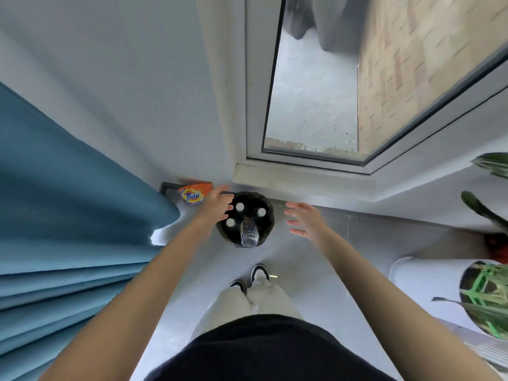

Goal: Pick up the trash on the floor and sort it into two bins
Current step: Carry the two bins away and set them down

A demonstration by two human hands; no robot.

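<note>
Both my hands are empty, with fingers spread wide. My left hand [217, 203] is over the left edge of the round black bin [270, 215] in the middle of the frame. My right hand [305, 220] is just right of the bin, not touching it.

I count four bottles [240, 207] in the bin: three stand up and one leans.

One orange Tide box [192, 194] lies just left of my left hand, by the blue curtain [68, 202]. Its long side runs left to right. I think my left hand should get it, since it is much nearer. I cannot tell if the dark edge by the box is a second bin.
</note>
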